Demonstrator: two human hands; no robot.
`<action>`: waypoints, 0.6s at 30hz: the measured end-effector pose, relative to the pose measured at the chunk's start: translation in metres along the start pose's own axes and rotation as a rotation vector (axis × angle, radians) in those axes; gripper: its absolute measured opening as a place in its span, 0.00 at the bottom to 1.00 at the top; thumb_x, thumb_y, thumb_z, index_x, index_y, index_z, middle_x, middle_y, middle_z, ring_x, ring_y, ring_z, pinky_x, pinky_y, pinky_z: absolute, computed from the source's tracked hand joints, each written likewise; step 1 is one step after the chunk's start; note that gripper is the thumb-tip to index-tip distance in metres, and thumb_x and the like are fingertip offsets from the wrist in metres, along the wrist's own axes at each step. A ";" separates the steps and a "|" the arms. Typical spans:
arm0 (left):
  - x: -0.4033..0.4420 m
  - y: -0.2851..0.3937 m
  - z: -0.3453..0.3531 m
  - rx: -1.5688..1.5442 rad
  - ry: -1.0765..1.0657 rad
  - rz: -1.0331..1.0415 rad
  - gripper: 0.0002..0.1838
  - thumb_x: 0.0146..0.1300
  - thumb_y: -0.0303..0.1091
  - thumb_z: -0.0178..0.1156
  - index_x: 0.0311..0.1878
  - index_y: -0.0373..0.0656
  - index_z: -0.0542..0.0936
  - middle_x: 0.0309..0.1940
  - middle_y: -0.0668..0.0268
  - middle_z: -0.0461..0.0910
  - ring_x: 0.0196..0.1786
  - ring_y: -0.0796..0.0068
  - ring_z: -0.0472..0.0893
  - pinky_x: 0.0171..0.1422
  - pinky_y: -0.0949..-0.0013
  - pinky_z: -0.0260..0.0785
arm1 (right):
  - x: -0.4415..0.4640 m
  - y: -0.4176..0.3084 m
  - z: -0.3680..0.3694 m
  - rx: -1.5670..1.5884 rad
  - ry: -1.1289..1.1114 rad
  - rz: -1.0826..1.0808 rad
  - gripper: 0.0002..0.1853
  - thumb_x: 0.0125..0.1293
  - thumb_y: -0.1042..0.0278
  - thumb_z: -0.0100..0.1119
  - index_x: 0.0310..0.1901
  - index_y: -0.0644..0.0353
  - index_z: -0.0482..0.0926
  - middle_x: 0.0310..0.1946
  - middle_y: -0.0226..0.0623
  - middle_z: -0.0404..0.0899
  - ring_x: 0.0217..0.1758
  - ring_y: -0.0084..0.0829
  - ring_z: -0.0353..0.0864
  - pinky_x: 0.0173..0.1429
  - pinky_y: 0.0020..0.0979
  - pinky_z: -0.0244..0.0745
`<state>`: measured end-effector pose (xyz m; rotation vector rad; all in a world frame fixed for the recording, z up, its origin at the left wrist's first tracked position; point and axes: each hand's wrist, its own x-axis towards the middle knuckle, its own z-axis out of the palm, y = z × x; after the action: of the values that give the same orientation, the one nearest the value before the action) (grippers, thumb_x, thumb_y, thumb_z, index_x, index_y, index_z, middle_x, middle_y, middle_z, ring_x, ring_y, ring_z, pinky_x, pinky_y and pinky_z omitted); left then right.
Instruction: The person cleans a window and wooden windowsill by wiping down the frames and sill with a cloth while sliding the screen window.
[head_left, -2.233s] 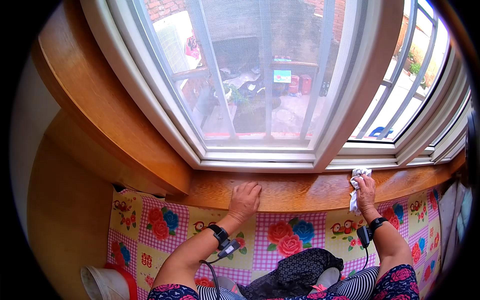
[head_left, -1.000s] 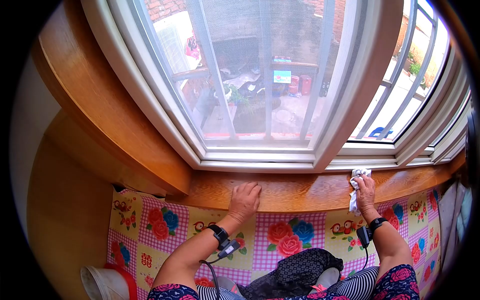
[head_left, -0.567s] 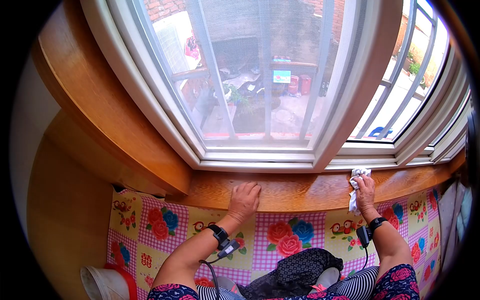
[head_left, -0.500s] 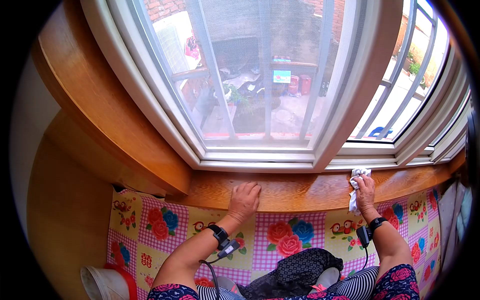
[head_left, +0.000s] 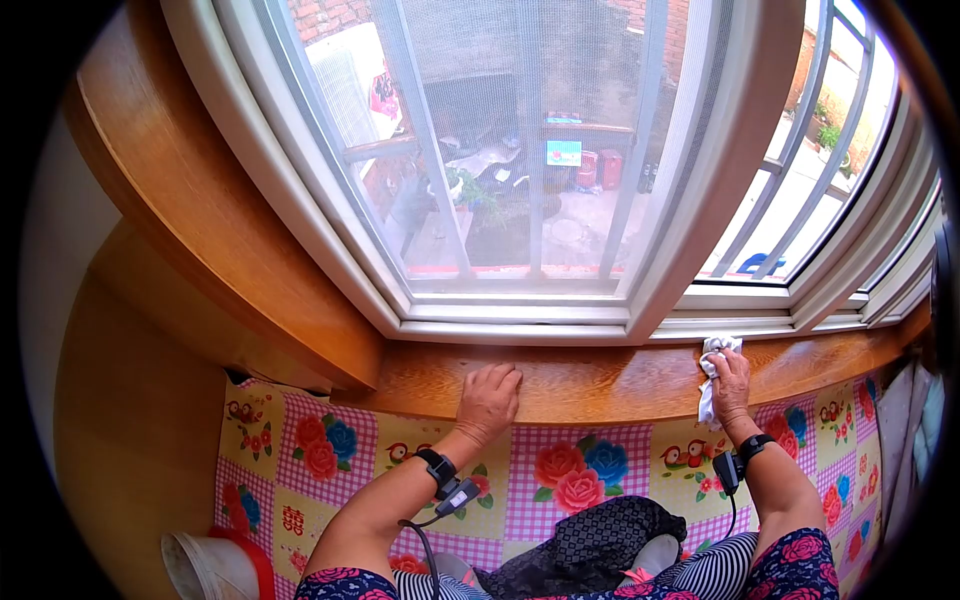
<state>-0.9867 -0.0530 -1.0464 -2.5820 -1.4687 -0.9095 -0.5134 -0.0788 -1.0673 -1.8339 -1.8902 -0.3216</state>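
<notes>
My right hand grips a crumpled white cloth on the brown wooden windowsill, close below the window frame. Part of the cloth hangs over the sill's front edge. To the left, my left hand rests on the same sill, its fingers bent over the wood and near each other. Its fingertips point toward the window, and I cannot see anything under the palm. Both wrists carry black straps with small devices and cables.
A white-framed window with a screen and bars rises behind the sill. Patterned flowered sheeting lies below it. A white bucket with a red rim stands at lower left. Dark patterned fabric lies by my legs.
</notes>
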 end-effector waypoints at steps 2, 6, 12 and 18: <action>0.000 0.000 0.000 0.003 0.002 0.000 0.16 0.57 0.31 0.61 0.50 0.45 0.79 0.52 0.63 0.77 0.58 0.63 0.75 0.62 0.57 0.62 | 0.001 -0.001 -0.002 0.004 -0.013 0.002 0.19 0.55 0.77 0.59 0.48 0.47 0.82 0.55 0.40 0.75 0.61 0.48 0.70 0.67 0.45 0.64; 0.001 0.001 -0.001 0.004 0.001 -0.003 0.17 0.56 0.31 0.61 0.50 0.46 0.79 0.52 0.63 0.77 0.58 0.63 0.75 0.61 0.57 0.62 | 0.000 -0.002 -0.003 0.006 -0.035 0.008 0.18 0.56 0.78 0.59 0.49 0.49 0.81 0.55 0.42 0.75 0.62 0.49 0.70 0.68 0.46 0.63; 0.001 0.000 -0.001 0.003 0.005 -0.002 0.17 0.56 0.32 0.61 0.50 0.46 0.79 0.52 0.64 0.77 0.58 0.63 0.75 0.61 0.57 0.62 | 0.000 -0.001 -0.003 -0.002 -0.038 0.011 0.18 0.56 0.77 0.59 0.49 0.49 0.81 0.56 0.42 0.75 0.62 0.49 0.69 0.69 0.45 0.63; 0.000 0.000 0.000 0.008 0.008 0.003 0.17 0.56 0.32 0.61 0.50 0.46 0.79 0.51 0.64 0.77 0.57 0.63 0.75 0.61 0.57 0.62 | 0.000 0.000 -0.002 -0.008 -0.038 0.007 0.17 0.57 0.76 0.60 0.49 0.49 0.81 0.56 0.42 0.75 0.62 0.49 0.69 0.68 0.45 0.63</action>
<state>-0.9867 -0.0525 -1.0467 -2.5708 -1.4632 -0.9114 -0.5127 -0.0800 -1.0659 -1.8639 -1.9106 -0.2946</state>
